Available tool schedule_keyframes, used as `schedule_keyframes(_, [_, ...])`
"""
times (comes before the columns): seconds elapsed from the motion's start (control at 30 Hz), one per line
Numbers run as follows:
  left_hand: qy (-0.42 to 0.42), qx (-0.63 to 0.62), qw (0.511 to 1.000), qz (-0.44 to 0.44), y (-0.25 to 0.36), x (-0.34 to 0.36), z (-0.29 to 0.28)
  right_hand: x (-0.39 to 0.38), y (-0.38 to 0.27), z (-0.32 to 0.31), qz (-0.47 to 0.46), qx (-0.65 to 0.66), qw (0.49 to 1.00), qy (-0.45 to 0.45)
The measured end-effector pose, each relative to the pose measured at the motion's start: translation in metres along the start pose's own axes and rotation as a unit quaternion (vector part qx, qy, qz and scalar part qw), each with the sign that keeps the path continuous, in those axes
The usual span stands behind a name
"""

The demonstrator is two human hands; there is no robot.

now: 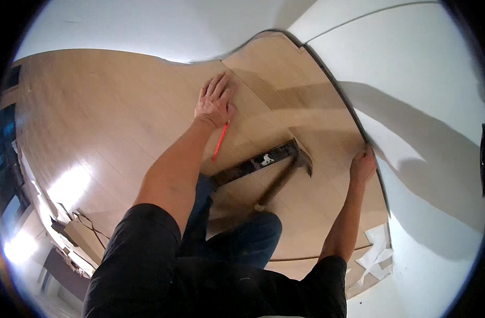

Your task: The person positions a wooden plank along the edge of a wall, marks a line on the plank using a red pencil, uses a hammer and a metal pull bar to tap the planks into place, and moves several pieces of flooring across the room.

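Observation:
My left hand [215,100] lies flat on the wood-look floorboards [131,100], fingers stretched out. A thin red stick, perhaps a pencil [220,142], shows beside its wrist; whether the hand touches it I cannot tell. Over at the right wall, my right hand [362,165] is closed, its curled fingers at the board edge beside the dark gap [353,114]. What they grip, if anything, is hidden. Between my arms lie a dark flat bar [242,168] with a white mark and a hammer [278,184], its head against the bar's far end.
White walls [406,63] border the floor at the far side and right. Torn white scraps [377,254] lie by the right wall. Cardboard pieces [83,238] sit at lower left near a bright lamp [20,248]. My bent knee [253,236] is close to the hammer handle.

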State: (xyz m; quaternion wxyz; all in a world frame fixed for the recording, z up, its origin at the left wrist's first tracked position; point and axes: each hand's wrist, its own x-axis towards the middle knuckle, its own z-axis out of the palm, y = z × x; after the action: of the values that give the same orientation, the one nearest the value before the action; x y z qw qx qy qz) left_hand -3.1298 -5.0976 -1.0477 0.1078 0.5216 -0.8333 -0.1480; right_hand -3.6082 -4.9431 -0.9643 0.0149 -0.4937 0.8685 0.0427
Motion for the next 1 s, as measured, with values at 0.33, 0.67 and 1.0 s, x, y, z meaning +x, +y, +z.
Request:
schedule_keyframes(0.33, [-0.050,0.017,0.998,-0.038,-0.007,-0.002,-0.013,-0.041,-0.017,-0.109,-0.070,0.019,0.981,-0.180])
schedule_keyframes(0.67, [-0.333,-0.154,0.925,-0.098,-0.064,-0.168,-0.165,-0.125,0.026,-0.176,-0.033,0.053,0.963,-0.261])
schedule_keyframes(1.0, [-0.270,-0.297,0.904,-0.149,-0.040,-0.269,-0.298,-0.319,0.042,-0.413,-0.079,0.246,0.965,-0.054])
